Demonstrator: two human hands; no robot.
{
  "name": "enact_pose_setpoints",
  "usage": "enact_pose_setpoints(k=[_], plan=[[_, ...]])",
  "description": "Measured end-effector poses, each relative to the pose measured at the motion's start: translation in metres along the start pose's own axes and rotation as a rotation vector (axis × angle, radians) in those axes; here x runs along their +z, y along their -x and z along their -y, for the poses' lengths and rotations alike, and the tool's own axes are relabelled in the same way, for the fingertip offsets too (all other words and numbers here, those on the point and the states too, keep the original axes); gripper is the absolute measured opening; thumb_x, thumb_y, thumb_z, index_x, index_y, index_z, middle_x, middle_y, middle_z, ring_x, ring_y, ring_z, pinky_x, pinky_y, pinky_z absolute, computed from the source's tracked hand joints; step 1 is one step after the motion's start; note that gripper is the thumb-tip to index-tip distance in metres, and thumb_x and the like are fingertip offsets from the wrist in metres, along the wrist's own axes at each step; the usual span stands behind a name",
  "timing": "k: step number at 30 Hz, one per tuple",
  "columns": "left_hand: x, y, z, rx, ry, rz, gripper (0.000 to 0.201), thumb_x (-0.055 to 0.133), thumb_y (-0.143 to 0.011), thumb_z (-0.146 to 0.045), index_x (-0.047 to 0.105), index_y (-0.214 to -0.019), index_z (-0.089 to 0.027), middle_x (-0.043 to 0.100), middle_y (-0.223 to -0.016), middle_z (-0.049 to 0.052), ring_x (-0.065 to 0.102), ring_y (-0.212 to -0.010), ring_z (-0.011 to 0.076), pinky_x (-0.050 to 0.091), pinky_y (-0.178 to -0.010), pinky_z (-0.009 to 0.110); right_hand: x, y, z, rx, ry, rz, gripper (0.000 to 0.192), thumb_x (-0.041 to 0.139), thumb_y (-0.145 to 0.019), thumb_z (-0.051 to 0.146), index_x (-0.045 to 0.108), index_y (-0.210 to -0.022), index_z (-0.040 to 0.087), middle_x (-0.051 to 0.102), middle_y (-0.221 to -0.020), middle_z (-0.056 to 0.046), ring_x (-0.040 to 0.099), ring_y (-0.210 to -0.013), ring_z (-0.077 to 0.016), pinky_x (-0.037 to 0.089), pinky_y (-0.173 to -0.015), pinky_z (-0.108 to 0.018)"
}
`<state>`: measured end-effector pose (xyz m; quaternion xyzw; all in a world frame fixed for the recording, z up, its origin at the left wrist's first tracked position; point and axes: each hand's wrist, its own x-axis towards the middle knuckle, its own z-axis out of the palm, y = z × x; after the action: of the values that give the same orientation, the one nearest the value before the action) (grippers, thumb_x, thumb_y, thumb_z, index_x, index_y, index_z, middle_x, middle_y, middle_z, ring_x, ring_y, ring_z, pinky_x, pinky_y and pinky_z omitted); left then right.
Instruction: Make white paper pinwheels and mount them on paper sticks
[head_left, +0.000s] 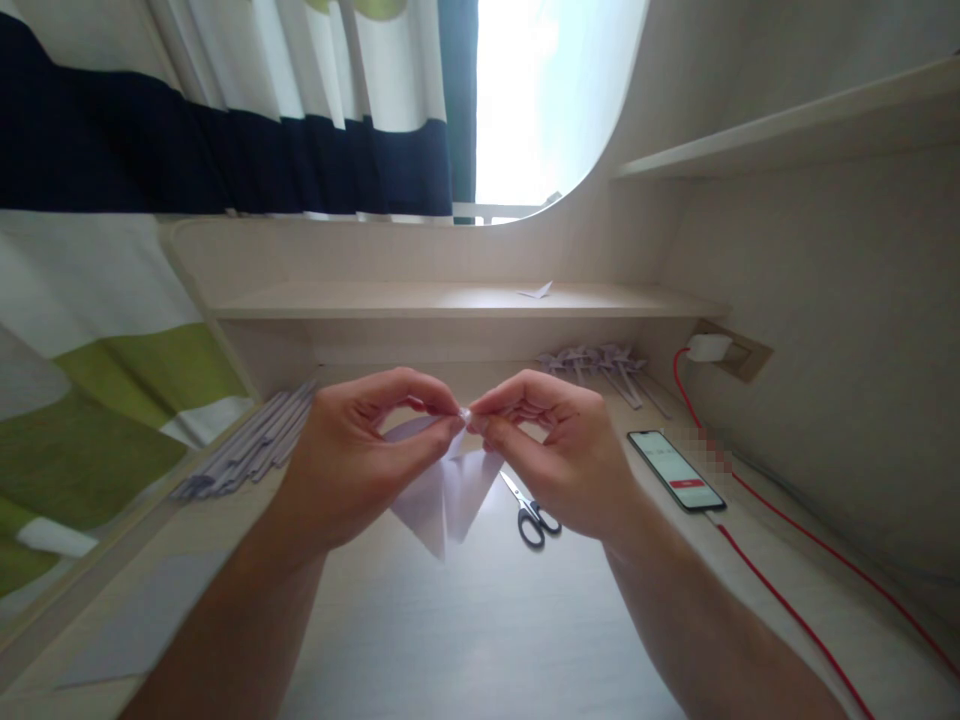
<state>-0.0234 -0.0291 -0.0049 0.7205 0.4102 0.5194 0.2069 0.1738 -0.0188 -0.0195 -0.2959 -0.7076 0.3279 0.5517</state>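
A white sheet of paper [431,505], cut into pointed flaps, hangs in front of me above the desk. My left hand [375,440] pinches its gathered top between thumb and forefinger. From the other side my right hand [544,435] pinches the same spot, the fingertips of both hands meeting there. The exact fold between the fingertips is too small to make out. Below and beside my right hand lie scissors [534,515] with black handles, their blades partly behind the paper and hand.
Several rolled paper sticks [247,445] lie at the left; paper pinwheels [600,365] are at the back right. A flat paper sheet [142,610] rests front left. A phone [677,472] with a red cable [795,600] lies right. The shelf [375,300] holds a paper scrap [538,292].
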Motion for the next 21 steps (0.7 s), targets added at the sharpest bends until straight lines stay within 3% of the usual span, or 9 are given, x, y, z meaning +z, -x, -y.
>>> enact_pose_setpoints(k=[7, 12, 21], plan=[[-0.004, 0.001, 0.001, 0.016, 0.009, 0.030, 0.009, 0.085, -0.082, -0.022, 0.083, -0.089, -0.027, 0.080, -0.085, -0.002, 0.072, -0.079, 0.0157, 0.054, -0.073, 0.027, -0.001, -0.005, -0.002, 0.133, -0.277, 0.071, 0.005, 0.079, -0.084, 0.010, 0.079, -0.088, 0.013, 0.079, -0.077, -0.004, 0.073, -0.069, -0.0134, 0.060, -0.066, -0.024], [-0.005, 0.000, -0.002, 0.093, 0.013, 0.068, 0.011, 0.082, -0.085, -0.019, 0.082, -0.092, -0.027, 0.079, -0.094, -0.001, 0.073, -0.087, 0.0170, 0.057, -0.080, 0.029, -0.006, -0.012, -0.011, 0.201, -0.467, 0.163, 0.009, 0.086, -0.082, 0.016, 0.079, -0.087, 0.014, 0.079, -0.073, -0.002, 0.074, -0.065, -0.0121, 0.062, -0.065, -0.023], [-0.005, -0.001, 0.003, 0.164, -0.121, -0.025, 0.011, 0.087, -0.082, -0.026, 0.086, -0.091, -0.031, 0.071, -0.093, 0.000, 0.067, -0.084, 0.0156, 0.053, -0.068, 0.028, -0.008, -0.016, -0.018, 0.239, -0.545, 0.201, 0.007, 0.086, -0.083, 0.017, 0.080, -0.088, 0.015, 0.080, -0.075, -0.002, 0.073, -0.067, -0.0098, 0.061, -0.067, -0.020]])
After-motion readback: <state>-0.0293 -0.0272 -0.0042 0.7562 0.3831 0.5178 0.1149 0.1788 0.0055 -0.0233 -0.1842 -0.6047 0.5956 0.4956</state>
